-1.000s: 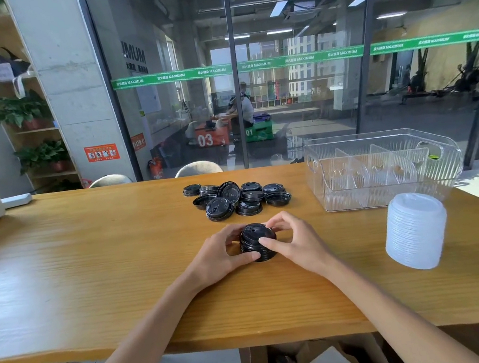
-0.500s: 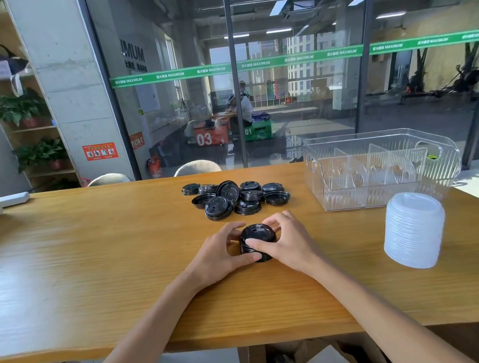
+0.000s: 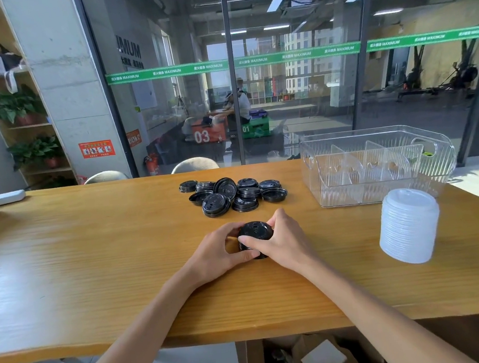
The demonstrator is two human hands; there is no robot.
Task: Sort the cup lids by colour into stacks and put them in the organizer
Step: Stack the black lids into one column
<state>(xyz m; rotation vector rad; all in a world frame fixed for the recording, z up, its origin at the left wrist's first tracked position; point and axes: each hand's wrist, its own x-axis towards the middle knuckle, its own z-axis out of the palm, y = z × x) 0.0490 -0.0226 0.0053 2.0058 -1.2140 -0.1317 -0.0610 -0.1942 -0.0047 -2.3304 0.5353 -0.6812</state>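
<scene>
At table centre, near edge: left hand (image 3: 215,253) and right hand (image 3: 283,240) cup a short black lid stack (image 3: 255,238), fingers curled round its sides, thumbs on the near face. Stack stands on the wooden table (image 3: 92,256).

Step in hand, as judged: squaring up the black stack. Loose black lids (image 3: 233,193) lie just beyond, far side, unsorted. White lid stack (image 3: 408,225) stands complete at right. Clear organizer (image 3: 378,163) at far right holds no lids.

Next move likely calls for freeing one hand to reach the loose lids and seat them flat on the stack.

Compared with a second ago: both hands sit tighter on the stack, the right covering more of it. Loose lids, white stack and organizer unchanged.
</scene>
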